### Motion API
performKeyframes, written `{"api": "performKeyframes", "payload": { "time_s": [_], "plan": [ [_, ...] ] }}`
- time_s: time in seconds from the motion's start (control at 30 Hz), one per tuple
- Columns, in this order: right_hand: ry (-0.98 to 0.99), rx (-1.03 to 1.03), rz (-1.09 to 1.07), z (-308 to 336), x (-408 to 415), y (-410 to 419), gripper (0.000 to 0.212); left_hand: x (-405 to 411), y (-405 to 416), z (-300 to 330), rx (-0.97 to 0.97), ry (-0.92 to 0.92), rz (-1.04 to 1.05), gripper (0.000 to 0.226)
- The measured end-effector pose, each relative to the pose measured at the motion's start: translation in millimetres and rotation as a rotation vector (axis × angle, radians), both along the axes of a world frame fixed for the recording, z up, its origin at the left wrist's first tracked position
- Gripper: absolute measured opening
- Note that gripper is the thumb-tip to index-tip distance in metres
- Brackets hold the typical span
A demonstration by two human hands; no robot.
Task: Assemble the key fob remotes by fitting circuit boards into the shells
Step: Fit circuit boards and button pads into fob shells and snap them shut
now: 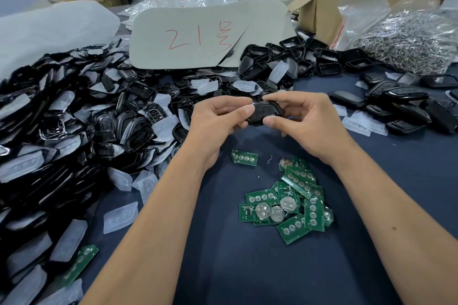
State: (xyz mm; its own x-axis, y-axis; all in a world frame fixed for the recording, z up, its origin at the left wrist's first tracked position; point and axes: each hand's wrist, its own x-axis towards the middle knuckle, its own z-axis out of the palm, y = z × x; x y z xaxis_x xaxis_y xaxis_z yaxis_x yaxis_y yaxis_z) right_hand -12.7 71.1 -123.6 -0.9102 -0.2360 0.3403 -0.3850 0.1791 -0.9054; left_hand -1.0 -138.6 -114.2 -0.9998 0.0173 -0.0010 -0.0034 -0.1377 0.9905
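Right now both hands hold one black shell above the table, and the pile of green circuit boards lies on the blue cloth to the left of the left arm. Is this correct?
Not quite. Both the left hand and the right hand hold the black shell, but the pile of green circuit boards lies on the blue cloth between the two arms, not left of the left arm. The head view shows it.

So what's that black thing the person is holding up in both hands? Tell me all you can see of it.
It is a black key fob shell, oval with rounded ends, and looks like glossy plastic. It is held above the dark blue cloth, lying roughly level with its long axis running left to right. The left hand pinches its left end, and the right hand grips its right end, thumb below and fingers over the top. Whether a board is inside cannot be seen.
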Motion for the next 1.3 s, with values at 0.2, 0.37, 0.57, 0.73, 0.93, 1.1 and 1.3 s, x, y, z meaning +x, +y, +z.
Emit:
{"api": "performKeyframes", "payload": {
  "time_s": [0.2,0.37,0.57,0.73,0.93,1.1,1.3],
  "plan": [
    [-0.04,-0.1,0.029,0.2,0.0,-2.7,0.035,-0.2,0.5,2.2,0.097,-0.092,-0.037,0.01],
    [-0.105,-0.242,0.011,0.3,-1.3,-2.4,0.03,3.0,-1.0,1.2,0.047,-0.011,-0.191,0.035],
    [-0.142,-0.288,0.038,2.2,0.3,-2.9,0.037,3.1,1.5,-0.8,0.03,0.044,-0.175,0.042],
    [-0.153,-0.312,0.06,3.5,0.8,-1.6,0.038,4.0,0.7,0.0,0.073,0.04,-0.187,0.037],
    [-0.138,-0.26,0.048,2.7,0.4,-1.7,0.039,5.9,1.9,1.2,0.082,0.057,-0.182,0.035],
    [-0.107,-0.194,0.038,0.4,-0.6,-2.5,0.036,5.6,1.0,2.0,0.081,0.013,-0.155,0.031],
    [-0.065,-0.108,0.01,0.0,1.0,-4.3,0.036,5.6,7.0,5.4,0.095,-0.054,-0.07,0.012]
  ]
}}
